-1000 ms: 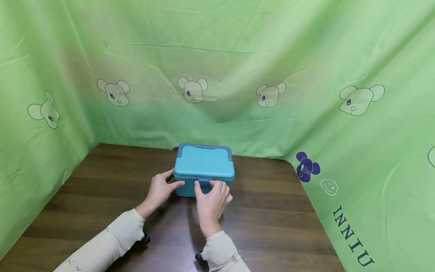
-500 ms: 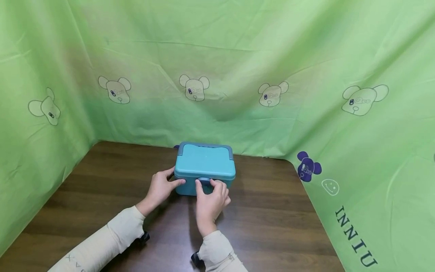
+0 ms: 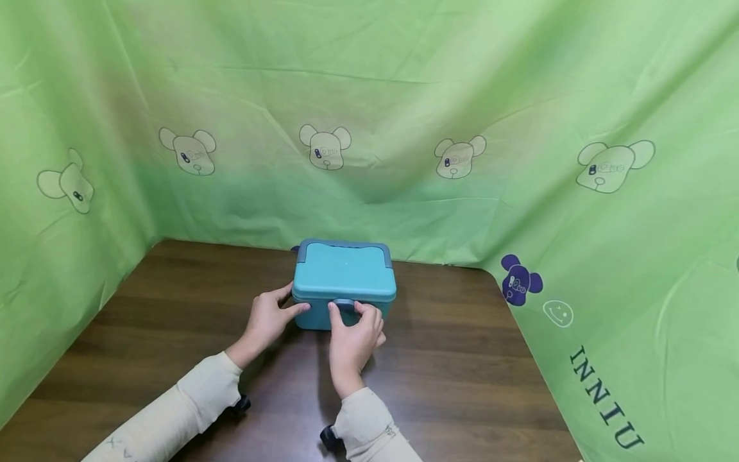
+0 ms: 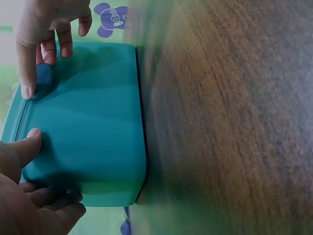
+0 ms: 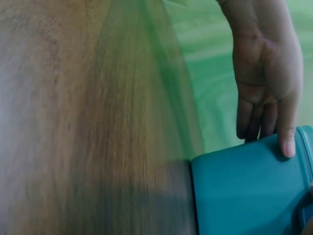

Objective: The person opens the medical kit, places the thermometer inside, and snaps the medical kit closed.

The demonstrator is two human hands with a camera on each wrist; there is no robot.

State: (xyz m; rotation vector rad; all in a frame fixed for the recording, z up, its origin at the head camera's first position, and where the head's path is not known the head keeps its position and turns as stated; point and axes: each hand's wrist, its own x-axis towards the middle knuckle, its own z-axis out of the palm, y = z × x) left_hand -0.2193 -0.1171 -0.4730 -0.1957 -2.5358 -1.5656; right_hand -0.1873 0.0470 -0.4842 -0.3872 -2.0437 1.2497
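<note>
A teal lidded box [image 3: 345, 273] with a blue-grey carry handle [image 3: 345, 243] folded along its top stands on the table, its lid down. My left hand [image 3: 268, 319] holds its left side, thumb on the front face and the other fingers round the corner, as the right wrist view also shows. At the front, my right hand [image 3: 353, 346] pinches the dark blue latch [image 4: 44, 74] between thumb and fingers. The latch juts out from the box's front in the left wrist view. What lies inside the box is hidden.
The dark wood table [image 3: 462, 372] runs up to a green cloth [image 3: 375, 96] that hangs round the back and both sides, printed with bear heads. The box stands close to the cloth at the table's far edge.
The latch has tipped outward and up under my right fingers; a second ago it lay flatter against the front. The left hand keeps its hold. The view has shifted slightly.
</note>
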